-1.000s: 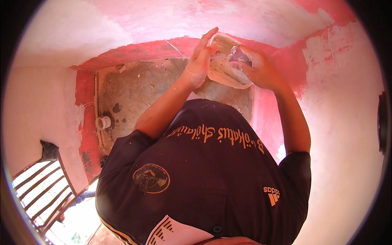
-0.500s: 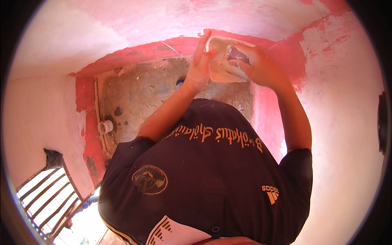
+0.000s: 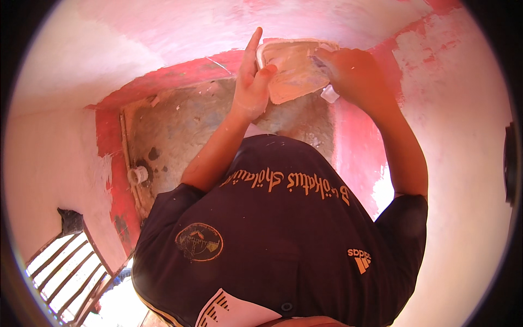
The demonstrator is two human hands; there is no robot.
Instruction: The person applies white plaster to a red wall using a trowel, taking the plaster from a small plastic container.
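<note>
Up in front of me, against the pink wall, my left hand (image 3: 253,87) holds a shallow rectangular plastic tub (image 3: 297,71) at its left rim. The thumb lies over the rim, and one finger points upward. Pale, wet-looking smears coat the tub's inside. My right hand (image 3: 354,71) is closed around a small flat greyish-purple scraper (image 3: 321,62) at the tub's right side. Most of the scraper is hidden by the fingers. A small white piece (image 3: 329,94) shows just below the right hand; what it is I cannot tell.
Patchy red-and-white walls (image 3: 457,136) enclose me closely, with a red band (image 3: 163,79) along their foot. On the stained floor (image 3: 180,120) a white cup-like container (image 3: 138,175) lies near a thin pipe (image 3: 126,158) by the left wall. A barred opening (image 3: 65,272) is at lower left.
Both hands and the tub have shifted, the tub slightly left and up. My right hand has drawn the scraper from the tub's middle toward its right edge.
</note>
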